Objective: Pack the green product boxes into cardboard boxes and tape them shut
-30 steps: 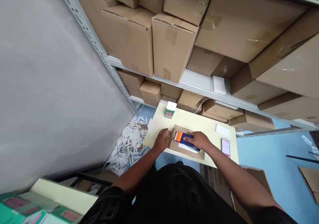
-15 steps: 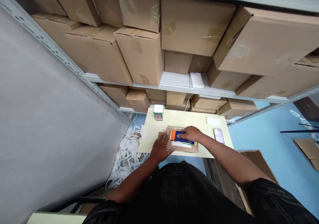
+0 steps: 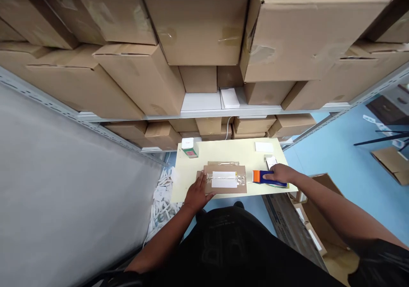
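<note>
Parcel [image 3: 230, 190] status: a flat brown cardboard packet lies on the pale table [image 3: 223, 153], with a white label [image 3: 224, 179] at its centre. A strip of clear tape [image 3: 241, 179] runs across the parcel's width, over the label. As far as can be judged, this taping pass is complete. Whether the other edges or the underside are sealed cannot be told from this view.

Left hand [image 3: 195, 193]: open and flat, fingers spread, pressing on the parcel's left edge and holding it down.

Right hand [image 3: 281, 174]: closed around a tape dispenser [image 3: 259, 177] with a blue body and an orange end. The dispenser rests on the table just right of the parcel, clear of it and not touching.

Surroundings, relative to the parcel:
- A small green-and-white box [image 3: 189, 147] stands beyond its far left corner.
- A white card [image 3: 263, 147] lies beyond its far right corner.
- Paper strips [image 3: 161, 199] litter the floor to its left.
- Shelves of brown cartons [image 3: 198, 27] rise behind it.
</note>
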The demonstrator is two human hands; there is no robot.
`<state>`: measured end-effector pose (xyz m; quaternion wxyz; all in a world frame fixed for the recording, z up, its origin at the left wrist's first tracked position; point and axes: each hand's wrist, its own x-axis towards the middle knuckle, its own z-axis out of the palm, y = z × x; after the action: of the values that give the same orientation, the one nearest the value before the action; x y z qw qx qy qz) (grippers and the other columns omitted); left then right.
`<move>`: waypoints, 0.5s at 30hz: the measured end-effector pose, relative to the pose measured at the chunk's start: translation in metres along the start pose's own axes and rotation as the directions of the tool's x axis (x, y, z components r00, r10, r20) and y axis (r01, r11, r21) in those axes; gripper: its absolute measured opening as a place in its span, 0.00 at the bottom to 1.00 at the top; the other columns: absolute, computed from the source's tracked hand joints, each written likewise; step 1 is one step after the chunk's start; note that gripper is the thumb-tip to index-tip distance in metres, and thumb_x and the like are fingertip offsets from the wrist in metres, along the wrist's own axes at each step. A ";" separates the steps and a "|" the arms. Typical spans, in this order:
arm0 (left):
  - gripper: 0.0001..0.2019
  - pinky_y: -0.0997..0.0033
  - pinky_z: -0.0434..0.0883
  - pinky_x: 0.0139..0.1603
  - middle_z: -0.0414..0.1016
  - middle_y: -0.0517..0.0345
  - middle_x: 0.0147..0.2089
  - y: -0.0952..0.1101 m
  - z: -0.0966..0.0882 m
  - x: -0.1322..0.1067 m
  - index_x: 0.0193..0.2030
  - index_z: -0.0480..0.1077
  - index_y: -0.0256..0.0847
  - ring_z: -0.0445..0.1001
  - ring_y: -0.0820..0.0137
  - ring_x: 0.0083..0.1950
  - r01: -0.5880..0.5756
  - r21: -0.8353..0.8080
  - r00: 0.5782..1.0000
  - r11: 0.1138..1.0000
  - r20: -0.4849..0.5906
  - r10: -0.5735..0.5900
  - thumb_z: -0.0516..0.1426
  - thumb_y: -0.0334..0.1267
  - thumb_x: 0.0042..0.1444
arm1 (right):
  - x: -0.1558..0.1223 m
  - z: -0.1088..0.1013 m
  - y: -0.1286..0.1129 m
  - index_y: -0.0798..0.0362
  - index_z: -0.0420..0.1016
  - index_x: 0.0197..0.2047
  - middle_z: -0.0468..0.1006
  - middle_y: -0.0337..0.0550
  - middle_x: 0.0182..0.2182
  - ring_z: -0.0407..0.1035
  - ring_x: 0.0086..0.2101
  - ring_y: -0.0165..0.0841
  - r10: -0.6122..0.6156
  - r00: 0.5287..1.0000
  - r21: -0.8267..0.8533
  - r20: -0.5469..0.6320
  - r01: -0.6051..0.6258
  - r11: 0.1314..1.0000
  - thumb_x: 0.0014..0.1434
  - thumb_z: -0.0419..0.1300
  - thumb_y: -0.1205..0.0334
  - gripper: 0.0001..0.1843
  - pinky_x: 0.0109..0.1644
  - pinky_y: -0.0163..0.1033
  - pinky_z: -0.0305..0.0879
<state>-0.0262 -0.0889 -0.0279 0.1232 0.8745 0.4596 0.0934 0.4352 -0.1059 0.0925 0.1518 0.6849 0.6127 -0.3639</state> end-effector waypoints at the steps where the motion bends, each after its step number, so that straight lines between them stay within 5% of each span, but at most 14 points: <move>1: 0.50 0.51 0.68 0.68 0.45 0.37 0.80 0.001 -0.001 0.001 0.80 0.38 0.35 0.56 0.49 0.77 0.003 0.006 1.000 1.000 0.008 -0.003 0.55 0.64 0.64 | 0.007 0.004 -0.002 0.56 0.84 0.38 0.84 0.58 0.37 0.78 0.38 0.47 0.000 1.000 -0.039 0.010 0.000 0.999 0.55 0.54 0.21 0.43 0.37 0.41 0.63; 6: 0.50 0.52 0.70 0.67 0.42 0.37 0.81 0.006 -0.008 0.004 0.80 0.38 0.36 0.57 0.49 0.77 0.035 -0.018 0.998 0.999 0.060 -0.034 0.57 0.61 0.63 | 0.041 0.020 -0.014 0.58 0.84 0.44 0.84 0.61 0.40 0.78 0.39 0.48 0.005 0.999 -0.056 0.050 -0.002 0.998 0.54 0.55 0.21 0.46 0.38 0.41 0.64; 10: 0.50 0.52 0.71 0.66 0.39 0.38 0.81 0.007 -0.010 0.004 0.81 0.38 0.39 0.57 0.48 0.77 0.071 -0.096 0.995 0.993 0.083 -0.063 0.58 0.60 0.62 | 0.056 0.022 -0.020 0.58 0.85 0.37 0.84 0.58 0.36 0.78 0.36 0.46 0.027 0.998 0.061 0.048 -0.030 0.998 0.49 0.61 0.22 0.42 0.38 0.41 0.66; 15: 0.50 0.51 0.71 0.66 0.39 0.39 0.82 0.005 -0.006 0.004 0.80 0.38 0.41 0.57 0.47 0.77 0.085 -0.169 0.994 0.982 0.082 -0.072 0.60 0.58 0.62 | 0.062 0.031 -0.018 0.57 0.81 0.25 0.81 0.52 0.25 0.77 0.27 0.44 0.193 0.980 0.321 0.055 -0.200 0.926 0.43 0.70 0.28 0.35 0.36 0.45 0.70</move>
<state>-0.0215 -0.0881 -0.0207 0.2192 0.8446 0.4792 0.0947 0.4072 -0.0771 0.0328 0.0794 0.7544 0.4709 -0.4504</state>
